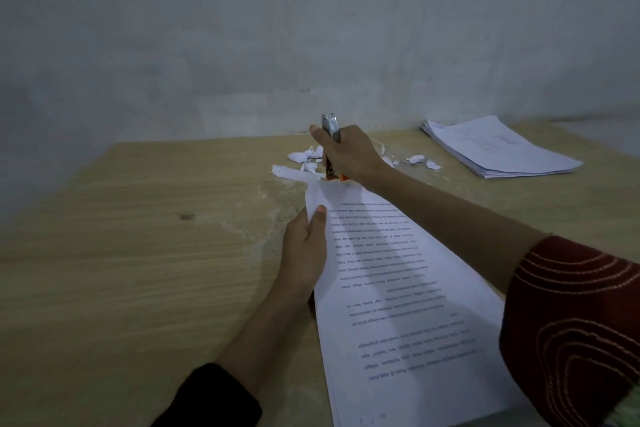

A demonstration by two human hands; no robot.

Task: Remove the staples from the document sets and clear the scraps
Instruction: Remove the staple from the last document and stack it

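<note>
The right hand [349, 152] is curled around a slim silver metal tool with an orange lower end [330, 126], held nearly upright, its orange end at the far corner of a white printed document set [398, 288]. The left hand [304, 253] grips the document set's left edge near that same corner, thumb pressed on top of the page; the fingers underneath are out of sight.

The document set is a thin sheaf of white pages covered in lines of small black text, printed upside down to the viewer. It runs long and narrow from the near edge of the view up to the tool. Its far corner looks ragged, and a torn white paper strip [294, 174] sticks out to the left of it.

Just beyond the document set, small crumpled white paper scraps [304, 156] lie scattered around the right hand. Further right of the document set, well apart, a flat stack of white papers [502, 149] lies close to the wall.

Everything lies on a pale wood-grain bench [138, 253], which stretches bare to the left of the document set. A plain grey wall [242, 45] closes the bench's far edge.
</note>
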